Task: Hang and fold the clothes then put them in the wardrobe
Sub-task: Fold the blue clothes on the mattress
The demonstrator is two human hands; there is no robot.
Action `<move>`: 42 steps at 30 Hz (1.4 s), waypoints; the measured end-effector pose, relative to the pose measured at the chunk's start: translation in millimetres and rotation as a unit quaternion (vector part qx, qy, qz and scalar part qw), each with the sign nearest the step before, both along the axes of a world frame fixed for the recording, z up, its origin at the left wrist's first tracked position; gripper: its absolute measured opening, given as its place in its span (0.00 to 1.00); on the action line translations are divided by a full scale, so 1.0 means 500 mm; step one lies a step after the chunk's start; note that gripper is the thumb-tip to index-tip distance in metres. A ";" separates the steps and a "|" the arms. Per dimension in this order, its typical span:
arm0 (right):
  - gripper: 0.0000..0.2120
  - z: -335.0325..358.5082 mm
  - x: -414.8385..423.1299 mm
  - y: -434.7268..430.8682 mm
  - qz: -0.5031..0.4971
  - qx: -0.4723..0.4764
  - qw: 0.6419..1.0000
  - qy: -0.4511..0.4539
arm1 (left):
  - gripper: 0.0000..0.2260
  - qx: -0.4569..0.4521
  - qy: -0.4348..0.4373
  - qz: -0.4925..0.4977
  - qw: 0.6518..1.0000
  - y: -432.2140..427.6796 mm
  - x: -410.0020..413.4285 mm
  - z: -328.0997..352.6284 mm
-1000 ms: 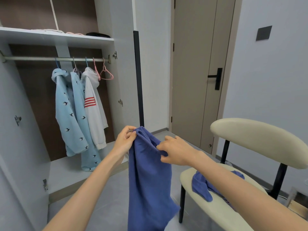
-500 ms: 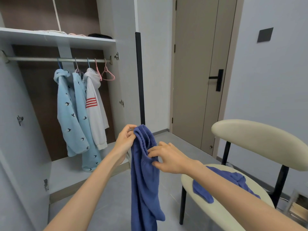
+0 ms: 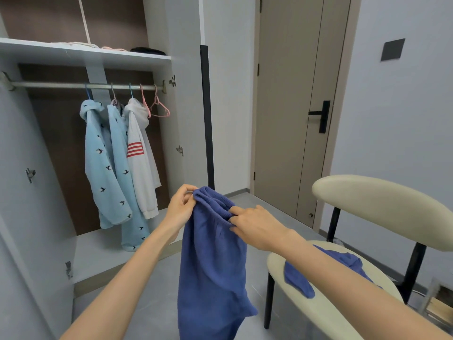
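1. I hold a blue garment (image 3: 213,266) up in front of me with both hands. It hangs in mid-air, between the open wardrobe (image 3: 169,133) on my left and a cream chair (image 3: 318,310) on my right.
2. My left hand (image 3: 182,209) pinches one end of the gathered waistband (image 3: 215,202), with the fingers curled over its edge.
3. My right hand (image 3: 256,227) pinches the other end of the waistband. It sits lower and closer to me, so the band slopes down from left to right.
4. The cloth drops straight down from both grips. Its long axis is vertical, with the waistband at the top and the hem past the bottom of the view.
5. My left hand is nearer the wardrobe and my right hand is nearer the chair.
6. The chair seat lies just below my right forearm and already carries a second blue garment (image 3: 297,282) in a heap.
7. An empty pink hanger (image 3: 160,110) hangs on the wardrobe rail (image 3: 61,85), up and to the left, well apart from my hands.
8. I judge that the next move depends on this vertical hang: the two waistband ends must be brought level before the cloth can be folded or hung evenly.
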State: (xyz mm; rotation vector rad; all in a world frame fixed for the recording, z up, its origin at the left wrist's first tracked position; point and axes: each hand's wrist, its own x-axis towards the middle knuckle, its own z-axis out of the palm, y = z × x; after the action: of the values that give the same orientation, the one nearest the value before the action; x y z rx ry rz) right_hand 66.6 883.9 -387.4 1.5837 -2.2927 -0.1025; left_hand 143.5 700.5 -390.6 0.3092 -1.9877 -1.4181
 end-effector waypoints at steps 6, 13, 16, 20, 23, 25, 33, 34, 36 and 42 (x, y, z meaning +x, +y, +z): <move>0.08 -0.004 0.008 0.002 0.077 -0.081 0.984 -0.137 | 0.06 -0.022 -0.013 0.061 0.998 0.008 -0.015 -0.012; 0.11 -0.005 -0.003 0.015 0.069 -0.142 0.954 -0.254 | 0.06 -0.008 -0.043 0.098 0.994 0.000 -0.018 -0.032; 0.11 -0.006 -0.008 0.015 0.071 -0.138 0.967 -0.203 | 0.05 0.001 -0.060 0.098 0.993 -0.002 -0.021 -0.038; 0.11 -0.007 -0.004 0.011 0.058 -0.126 0.977 -0.164 | 0.08 0.045 -0.101 0.084 0.990 -0.002 -0.023 -0.034; 0.15 0.015 -0.018 0.006 0.009 -0.145 0.977 -0.158 | 0.10 0.106 -0.097 0.040 0.989 0.000 -0.021 -0.018; 0.18 0.037 -0.032 0.000 -0.026 -0.160 0.975 -0.151 | 0.09 0.134 -0.078 0.002 0.988 0.001 -0.015 -0.005; 0.18 0.125 -0.075 -0.022 -0.067 -0.212 0.966 -0.133 | 0.05 -0.083 -0.068 -0.003 0.994 -0.005 -0.013 0.059; 0.17 0.136 -0.083 -0.023 -0.076 -0.232 0.959 -0.145 | 0.06 -0.096 -0.055 -0.006 0.994 0.003 -0.014 0.072; 0.14 0.157 -0.100 -0.025 -0.086 -0.252 0.949 -0.169 | 0.06 -0.118 -0.028 -0.012 0.993 0.023 -0.021 0.096; 0.10 0.203 -0.131 0.024 -0.064 -0.295 0.932 -0.199 | 0.06 -0.142 0.032 -0.039 0.989 0.086 -0.047 0.159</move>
State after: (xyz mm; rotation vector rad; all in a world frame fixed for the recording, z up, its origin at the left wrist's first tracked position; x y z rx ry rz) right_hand 1.3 896.0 -285.7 1.2094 -2.3817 0.8691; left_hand 120.1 743.3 -311.2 0.0597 -2.1338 -1.1540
